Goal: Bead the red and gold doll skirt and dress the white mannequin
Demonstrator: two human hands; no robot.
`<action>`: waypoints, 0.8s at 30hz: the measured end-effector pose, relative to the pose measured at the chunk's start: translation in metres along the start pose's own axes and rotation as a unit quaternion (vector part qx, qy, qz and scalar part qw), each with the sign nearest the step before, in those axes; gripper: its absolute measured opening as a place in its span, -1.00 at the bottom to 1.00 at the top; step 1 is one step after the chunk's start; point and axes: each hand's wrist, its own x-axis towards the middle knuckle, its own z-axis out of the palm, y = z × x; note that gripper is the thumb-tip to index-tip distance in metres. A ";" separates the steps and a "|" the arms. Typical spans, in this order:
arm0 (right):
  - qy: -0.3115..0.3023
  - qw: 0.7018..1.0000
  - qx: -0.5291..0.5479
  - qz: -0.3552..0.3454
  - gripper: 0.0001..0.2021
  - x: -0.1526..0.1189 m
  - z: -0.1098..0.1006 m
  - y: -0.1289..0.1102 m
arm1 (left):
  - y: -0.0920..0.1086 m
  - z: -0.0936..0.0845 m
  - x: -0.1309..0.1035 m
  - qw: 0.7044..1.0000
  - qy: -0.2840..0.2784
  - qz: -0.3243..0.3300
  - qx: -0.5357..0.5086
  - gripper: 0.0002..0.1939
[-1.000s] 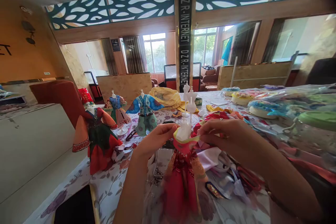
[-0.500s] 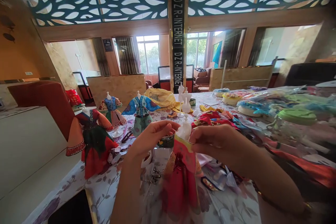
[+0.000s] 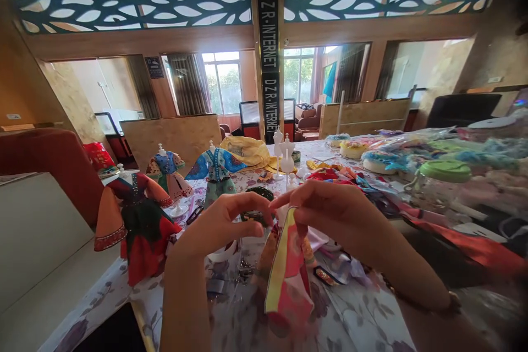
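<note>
My right hand (image 3: 330, 204) pinches the upper end of a pink and red doll garment (image 3: 293, 280) with a yellow strip along one side. The cloth hangs down in front of a small white mannequin, which it mostly hides. Orange cloth (image 3: 267, 253) shows behind it. My left hand (image 3: 226, 223) is just left of the garment's top, thumb and forefinger apart, with nothing visible between them. Its forefinger comes close to the right hand's fingertips; whether they touch, I cannot tell.
Dressed mannequins stand at left, one in a red and green dress (image 3: 146, 231), one in a blue top (image 3: 215, 165). Bare white mannequins (image 3: 286, 154) are behind my hands. A green-lidded jar (image 3: 443, 181) and heaped cloth lie right; a dark tablet-like device (image 3: 109, 333) lies front left.
The garment, held by both hands around the mannequin's top, has turned so its yellow strip now hangs down the front. My left hand has come off the cloth.
</note>
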 end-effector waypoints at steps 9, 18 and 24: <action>-0.036 0.971 -0.225 0.071 -0.87 -0.044 -0.036 -0.010 | 0.027 0.025 -0.007 0.974 -0.092 -0.115 0.169 -0.90; -0.130 0.942 -0.272 0.146 -0.83 -0.081 -0.071 0.021 | -0.015 0.033 -0.014 0.927 0.043 -0.210 0.308 -0.46; -0.183 0.964 -0.152 0.121 -0.87 -0.074 -0.045 0.035 | -0.032 0.010 0.010 0.997 -0.024 -0.034 -0.065 -0.08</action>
